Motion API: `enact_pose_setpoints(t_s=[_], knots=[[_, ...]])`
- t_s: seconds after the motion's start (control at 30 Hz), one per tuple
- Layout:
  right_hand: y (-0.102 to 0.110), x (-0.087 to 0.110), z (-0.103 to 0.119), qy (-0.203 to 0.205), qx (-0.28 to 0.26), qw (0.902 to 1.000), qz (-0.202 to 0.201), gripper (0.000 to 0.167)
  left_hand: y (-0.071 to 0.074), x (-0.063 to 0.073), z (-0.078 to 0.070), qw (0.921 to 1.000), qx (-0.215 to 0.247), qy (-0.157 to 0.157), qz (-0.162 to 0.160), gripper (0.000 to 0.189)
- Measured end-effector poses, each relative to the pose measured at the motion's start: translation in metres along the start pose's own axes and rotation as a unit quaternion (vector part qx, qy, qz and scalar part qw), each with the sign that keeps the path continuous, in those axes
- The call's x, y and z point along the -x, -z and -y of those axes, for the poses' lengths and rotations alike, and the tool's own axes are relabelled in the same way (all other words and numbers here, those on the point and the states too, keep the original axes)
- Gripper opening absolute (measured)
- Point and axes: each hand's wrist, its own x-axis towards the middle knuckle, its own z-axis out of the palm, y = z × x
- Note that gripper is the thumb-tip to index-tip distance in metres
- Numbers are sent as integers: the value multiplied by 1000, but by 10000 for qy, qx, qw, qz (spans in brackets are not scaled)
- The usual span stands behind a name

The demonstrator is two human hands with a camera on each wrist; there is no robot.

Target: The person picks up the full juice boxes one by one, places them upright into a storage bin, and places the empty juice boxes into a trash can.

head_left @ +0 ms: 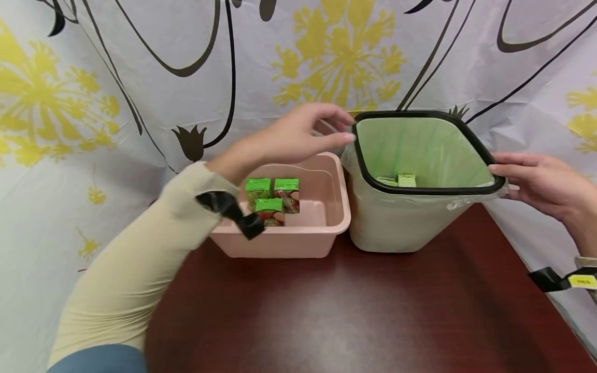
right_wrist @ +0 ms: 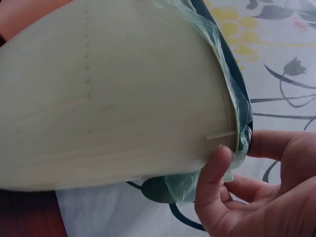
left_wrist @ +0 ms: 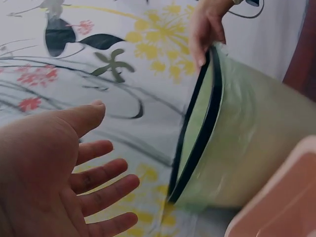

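A pale trash bin with a black rim ring and a thin green bag stands upright on the table. My right hand pinches its right front corner; in the right wrist view the thumb lies against the outer wall. My left hand hovers by the left rim, above the pink basin. In the left wrist view that hand has spread fingers, holds nothing and is apart from the rim. Three small green-topped boxes sit in the basin. Small green items lie inside the bin.
The basin stands directly left of the bin on a dark red-brown table. Behind both hangs a white cloth with yellow flowers and dark stems. The table's right edge runs beneath the right hand.
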Motion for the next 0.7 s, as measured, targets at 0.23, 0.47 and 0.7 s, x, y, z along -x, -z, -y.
enact_pose_setpoints(t_s=[0.23,0.47,0.7], knots=[[3,12,3,3,671,9960,-595,41,37,72,24,9969,-521,418,-423,40],[9,28,6,119,2511,9637,-901,42,55,150,48,9834,-1165,848,-1104,40],[7,54,-18,996,3490,9264,-1001,47,49,225,76,9603,-2119,852,-1602,57]])
